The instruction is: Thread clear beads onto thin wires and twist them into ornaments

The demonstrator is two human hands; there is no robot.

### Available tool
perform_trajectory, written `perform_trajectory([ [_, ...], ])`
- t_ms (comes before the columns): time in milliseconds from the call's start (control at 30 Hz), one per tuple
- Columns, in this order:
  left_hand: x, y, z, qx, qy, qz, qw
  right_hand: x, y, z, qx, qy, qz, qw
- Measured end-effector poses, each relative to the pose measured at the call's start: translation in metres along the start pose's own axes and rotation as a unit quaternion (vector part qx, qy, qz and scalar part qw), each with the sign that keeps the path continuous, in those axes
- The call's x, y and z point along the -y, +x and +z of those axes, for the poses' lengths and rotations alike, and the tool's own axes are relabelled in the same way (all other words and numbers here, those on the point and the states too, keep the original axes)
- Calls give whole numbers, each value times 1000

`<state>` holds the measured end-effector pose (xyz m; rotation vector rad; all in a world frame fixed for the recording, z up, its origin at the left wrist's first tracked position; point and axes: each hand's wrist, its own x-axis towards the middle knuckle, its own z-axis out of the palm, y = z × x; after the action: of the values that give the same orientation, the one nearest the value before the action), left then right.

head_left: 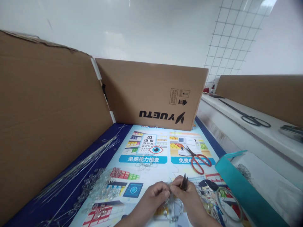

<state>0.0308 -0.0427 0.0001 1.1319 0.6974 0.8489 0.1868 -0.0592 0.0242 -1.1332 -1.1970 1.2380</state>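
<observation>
From the head camera, both hands sit at the near edge of the table mat [165, 151]. The left hand [155, 195] has its fingers pressed together in a pinch on a thin wire piece with clear beads [174, 208]. The right hand [187, 194] pinches the same beaded piece, and it also holds small dark pliers [184, 182] that point up.

The beaded wire piece looks very light and bendy. The wire is thin, so it could bend out of shape if squeezed hard. The beads look smooth and slippery. A soft pinch on the wire, right beside a bead, seems the best place to hold it.

Near the left edge lie long straight wires [78, 167] and a pile of clear beads [99, 186]. Red scissors [197, 159] lie further back toward the right. A teal box [239, 186] stands at the right edge. A cardboard wall [146, 91] stands along the far edge.
</observation>
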Motion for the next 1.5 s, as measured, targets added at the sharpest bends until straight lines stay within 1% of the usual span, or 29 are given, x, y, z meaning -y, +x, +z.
perform_trajectory([
  [267, -2, 1, 0, -8, 35, 3, 999, 7, -3, 4, 15, -6, 30, 999],
  [400, -4, 1, -6, -4, 30, -10, 999, 3, 1, -1, -35, -19, 39, 998],
  [500, -8, 2, -12, -6, 48, 2, 999, -3, 7, -7, -52, -41, 10, 998],
  [633, -10, 2, -17, -10, 75, 18, 997, -13, 11, -11, -46, -100, -23, 994],
  [767, -9, 3, -20, -14, 91, 22, 995, -18, 7, -11, -21, -138, -51, 989],
  [833, -8, 3, -20, -14, 96, 24, 995, -17, 4, -10, -15, -125, -49, 991],
  [933, -8, 3, -19, -20, 96, 26, 995, -12, 3, -11, -31, -96, -20, 995],
  [1000, -9, 3, -19, -26, 93, 25, 995, -5, 5, -16, -30, -114, -5, 993],
  [1033, -9, 3, -19, -30, 91, 24, 995, 0, 6, -19, -19, -148, -6, 989],
  [1067, -10, 3, -19, -33, 88, 23, 995, 6, 7, -22, -2, -199, -11, 980],
  [1100, -11, 4, -19, -37, 86, 23, 995, 13, 7, -26, 20, -270, -21, 962],
  [1167, -12, 4, -19, -50, 82, 25, 995, 29, 7, -32, 60, -428, -33, 901],
  [1233, -13, 4, -19, -65, 79, 30, 994, 42, 5, -36, 99, -525, -50, 844],
  [1300, -13, 4, -18, -81, 73, 33, 994, 46, 1, -36, 128, -587, -72, 796],
  [1367, -12, 4, -17, -93, 66, 32, 993, 43, -3, -32, 139, -627, -95, 761],
  [1400, -12, 3, -16, -97, 63, 32, 993, 39, -5, -30, 140, -639, -105, 749],
  [1500, -11, 3, -13, -97, 61, 31, 993, 26, -8, -22, 133, -664, -124, 725],
])
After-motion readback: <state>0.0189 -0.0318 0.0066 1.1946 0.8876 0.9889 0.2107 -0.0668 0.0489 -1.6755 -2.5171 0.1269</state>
